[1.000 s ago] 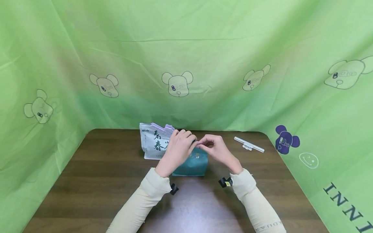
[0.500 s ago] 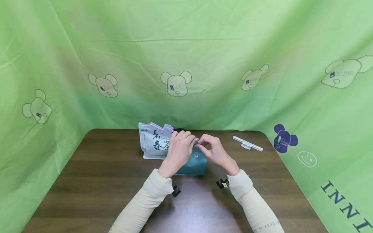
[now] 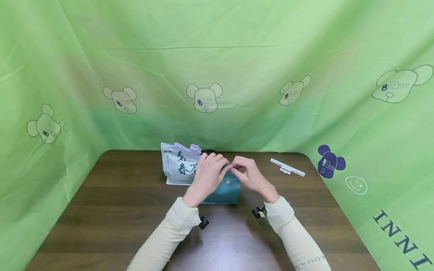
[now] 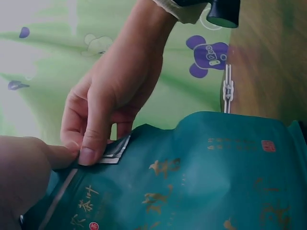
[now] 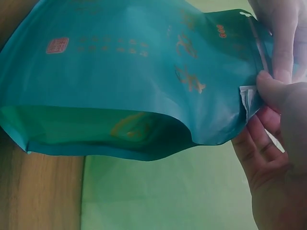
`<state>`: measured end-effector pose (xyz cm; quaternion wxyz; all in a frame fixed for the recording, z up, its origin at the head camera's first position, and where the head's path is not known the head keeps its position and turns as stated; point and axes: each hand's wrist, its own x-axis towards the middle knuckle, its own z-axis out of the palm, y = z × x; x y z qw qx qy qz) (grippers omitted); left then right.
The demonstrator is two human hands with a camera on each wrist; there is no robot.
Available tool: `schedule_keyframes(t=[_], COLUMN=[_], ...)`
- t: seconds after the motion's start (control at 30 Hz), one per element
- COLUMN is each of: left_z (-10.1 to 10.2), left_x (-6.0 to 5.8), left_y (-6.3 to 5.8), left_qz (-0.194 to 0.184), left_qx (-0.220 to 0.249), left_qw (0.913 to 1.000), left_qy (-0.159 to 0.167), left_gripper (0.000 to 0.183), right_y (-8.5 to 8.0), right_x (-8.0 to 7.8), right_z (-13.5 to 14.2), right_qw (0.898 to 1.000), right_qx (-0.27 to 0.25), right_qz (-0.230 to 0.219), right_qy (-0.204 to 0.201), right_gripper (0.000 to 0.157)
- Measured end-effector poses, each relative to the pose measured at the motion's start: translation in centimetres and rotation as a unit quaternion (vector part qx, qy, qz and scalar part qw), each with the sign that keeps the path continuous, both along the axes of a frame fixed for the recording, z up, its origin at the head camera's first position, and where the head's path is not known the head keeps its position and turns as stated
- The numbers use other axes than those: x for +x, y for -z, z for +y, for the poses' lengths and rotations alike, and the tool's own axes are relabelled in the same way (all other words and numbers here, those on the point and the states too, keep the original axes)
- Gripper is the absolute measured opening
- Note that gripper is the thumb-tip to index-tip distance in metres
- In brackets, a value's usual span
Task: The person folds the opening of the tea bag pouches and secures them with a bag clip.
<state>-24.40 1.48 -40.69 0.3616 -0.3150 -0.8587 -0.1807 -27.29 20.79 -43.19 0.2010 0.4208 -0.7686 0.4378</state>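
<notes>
A teal tea bag [image 3: 223, 192] stands upright on the table, with gold characters on its front. My left hand [image 3: 208, 175] grips its top edge and covers the upper left part. At the top right corner my right hand [image 3: 249, 173] pinches the edge between thumb and fingers, its fingertips right beside the left hand's. Close to that thumb, a silvery white flap [image 4: 115, 152] shows at the bag's edge in the left wrist view. A pale strip [image 5: 259, 45] runs across the bag below its top in the right wrist view.
Behind and left stands a white tea bag [image 3: 178, 171] with a purple sealing clip [image 3: 188, 149] across its top. A white sealing clip [image 3: 287, 167] lies on the wooden table [image 3: 129, 210] at the right. Green printed cloth [image 3: 203, 56] hangs around the table.
Both hands stay at the teal bag's top edge. The right hand's fingertips have shifted only slightly along the corner; the small overall drift comes with the head view.
</notes>
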Motion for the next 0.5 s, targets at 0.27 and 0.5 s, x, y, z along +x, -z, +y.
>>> schedule_keyframes(t=[0.27,0.5], left_z=[0.07,-0.09], left_x=[-0.15,-0.25], left_y=[0.15,0.32], left_qz=[0.013,0.016], left_qx=[0.014,0.016], left_qw=[0.9998,0.9995], left_qy=[0.007,0.023], left_gripper=[0.005,0.015], right_y=[-0.01,0.11], right_x=[-0.03,-0.1], right_z=[-0.07,-0.25], right_qw=[1.0,1.0], right_qx=[-0.001,-0.011], right_qz=[-0.006,0.013], right_qy=[0.003,-0.007], right_gripper=[0.018,0.024])
